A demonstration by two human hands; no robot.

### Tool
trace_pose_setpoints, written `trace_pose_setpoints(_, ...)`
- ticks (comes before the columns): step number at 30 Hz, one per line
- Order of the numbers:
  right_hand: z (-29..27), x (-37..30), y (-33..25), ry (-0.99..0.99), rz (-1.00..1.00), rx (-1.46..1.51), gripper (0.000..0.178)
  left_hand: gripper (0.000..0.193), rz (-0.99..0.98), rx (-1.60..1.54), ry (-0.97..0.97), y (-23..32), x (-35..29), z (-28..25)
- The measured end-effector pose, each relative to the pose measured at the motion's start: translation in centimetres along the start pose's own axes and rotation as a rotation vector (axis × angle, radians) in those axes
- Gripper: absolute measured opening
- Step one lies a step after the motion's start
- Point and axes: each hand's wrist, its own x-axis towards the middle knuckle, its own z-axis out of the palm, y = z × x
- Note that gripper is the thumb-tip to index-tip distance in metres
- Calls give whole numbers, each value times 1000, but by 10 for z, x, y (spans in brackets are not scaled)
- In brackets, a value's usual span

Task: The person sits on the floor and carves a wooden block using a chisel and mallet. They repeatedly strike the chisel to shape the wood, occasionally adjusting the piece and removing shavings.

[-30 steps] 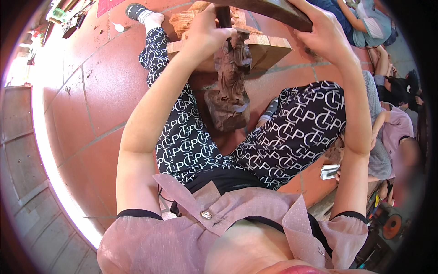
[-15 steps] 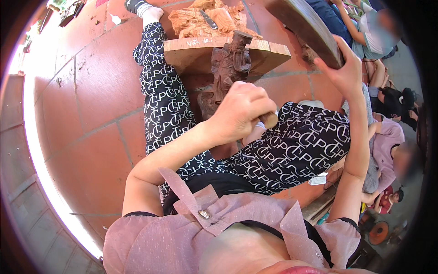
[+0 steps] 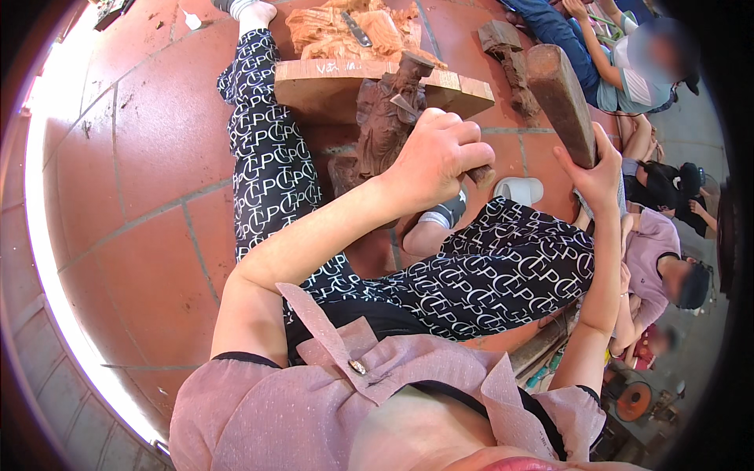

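My left hand (image 3: 436, 161) is closed round a chisel (image 3: 481, 174); its handle end pokes out below the fist, and a short metal blade shows beyond the fingers against a dark carved wooden figure (image 3: 377, 129). Whether the edge touches the wood, I cannot tell. The figure leans against a thick wooden slab (image 3: 318, 72) between my legs. Off to the right, my right hand (image 3: 594, 174) grips a dark wooden mallet (image 3: 561, 98) at its lower end, raised and apart from the chisel.
A pale orange wood carving (image 3: 306, 35) with a dark blade-like tool (image 3: 356, 30) on it lies beyond the slab. Another dark carving (image 3: 510, 67) rests on the tiled floor (image 3: 149, 204). A grey-white slipper (image 3: 520, 190) sits past my right knee. Other people (image 3: 628, 63) sit along the right.
The mallet has swung down and become more upright, with my right hand lower. My left hand has shifted slightly up and right, and the chisel's blade now shows.
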Motion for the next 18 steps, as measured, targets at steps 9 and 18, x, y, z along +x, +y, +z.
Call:
trace_pose_setpoints(9,-1,5,-8,-10,-20,-5,43,19,-40,-8,87,-4,6,-2)
trace_pose_setpoints(18,3,10,-26,-33,-375,104,27,20,-179,-108,265,-7,18,-8)
